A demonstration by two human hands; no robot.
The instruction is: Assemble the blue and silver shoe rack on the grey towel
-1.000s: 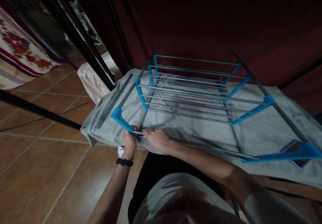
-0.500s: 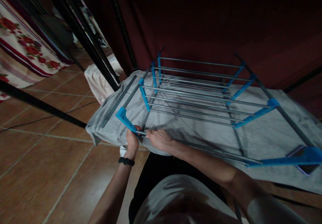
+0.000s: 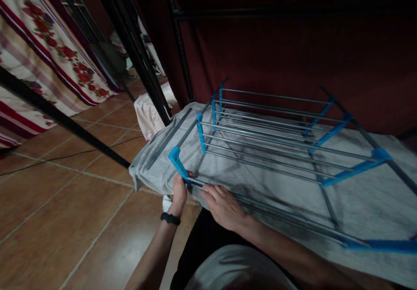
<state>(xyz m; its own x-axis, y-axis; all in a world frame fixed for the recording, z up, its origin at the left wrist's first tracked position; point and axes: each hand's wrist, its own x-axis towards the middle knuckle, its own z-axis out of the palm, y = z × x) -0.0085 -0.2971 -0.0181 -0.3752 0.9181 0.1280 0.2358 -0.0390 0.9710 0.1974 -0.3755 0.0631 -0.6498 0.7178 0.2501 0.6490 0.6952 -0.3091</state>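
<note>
A rack of metal rods (image 3: 280, 148) and blue plastic brackets lies on a grey cloth. My left hand (image 3: 180, 191), with a dark band at its wrist, is closed around the lower end of the near-left blue bracket (image 3: 178, 163). Just to its right, my right hand (image 3: 224, 205) has its fingers bent over the near metal rod (image 3: 276, 208), close to where that rod meets the bracket. Its thumb is mostly hidden. At the near right, the other end of this rod joins another blue bracket (image 3: 381, 245).
A loose grey tube (image 3: 168, 138) rests on the grey cloth (image 3: 163, 179) at the left. Black metal posts (image 3: 137, 51) and a slanting black bar (image 3: 65, 118) stand left of it. Beyond are a flowered curtain (image 3: 55, 51), a striped cloth (image 3: 151, 114) and a cable on the tiled floor.
The view has shifted, so the rack appears lower and farther right. My right hand has slid a little along the rod, away from my left hand, which keeps its hold on the bracket.
</note>
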